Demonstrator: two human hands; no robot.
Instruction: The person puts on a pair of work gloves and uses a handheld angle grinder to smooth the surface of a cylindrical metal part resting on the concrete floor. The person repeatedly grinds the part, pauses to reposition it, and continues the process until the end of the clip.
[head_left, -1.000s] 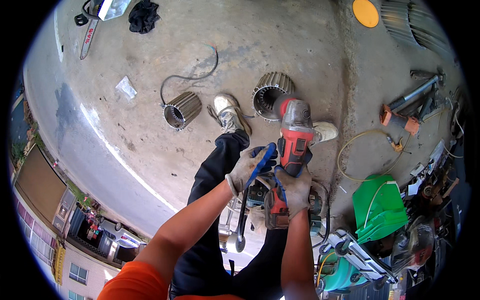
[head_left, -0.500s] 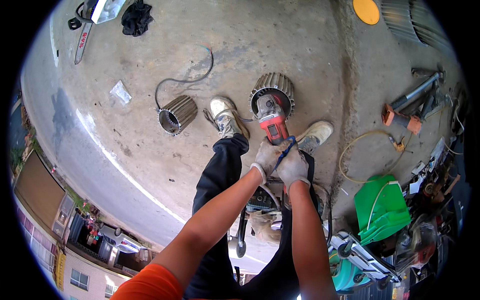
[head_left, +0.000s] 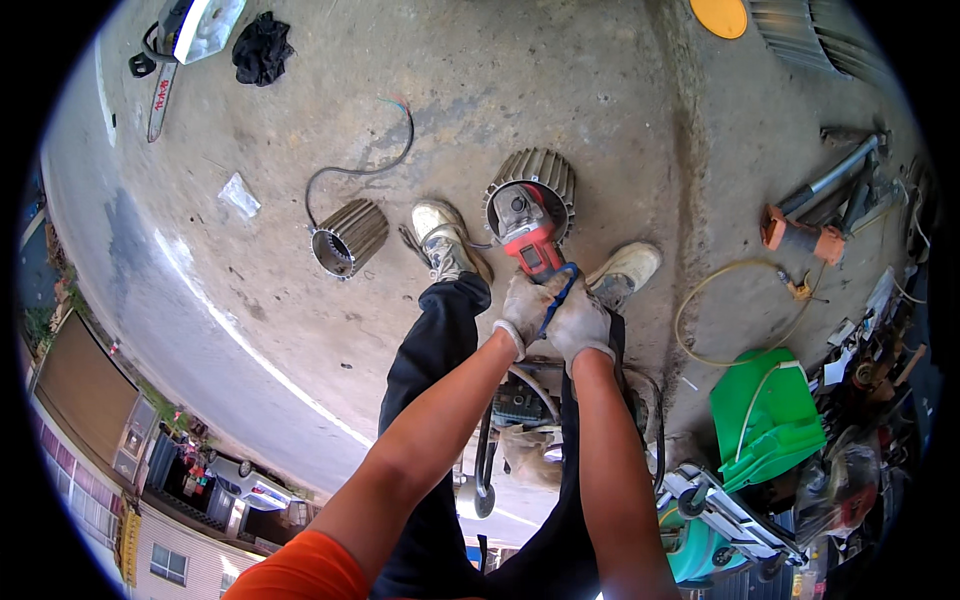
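Observation:
Both gloved hands grip a red and grey angle grinder between my feet. My left hand wraps its body, and my right hand closes round it just behind, a blue strap or cord lying between them. The grinder's grey head lies over the open mouth of a finned metal motor housing on the ground. Whether its disc touches the housing is hidden. A second finned housing rests on its side to the left, with a black cable running from it.
My shoes stand either side of the grinder. A chainsaw and black cloth lie far left. At right are a yellow hose, an orange-ended tool, and a green plastic bin. Behind my legs stands a machine.
The grinder's head has shifted slightly left across the housing's mouth, and both hands have moved with it. The whole view has also drifted a little.

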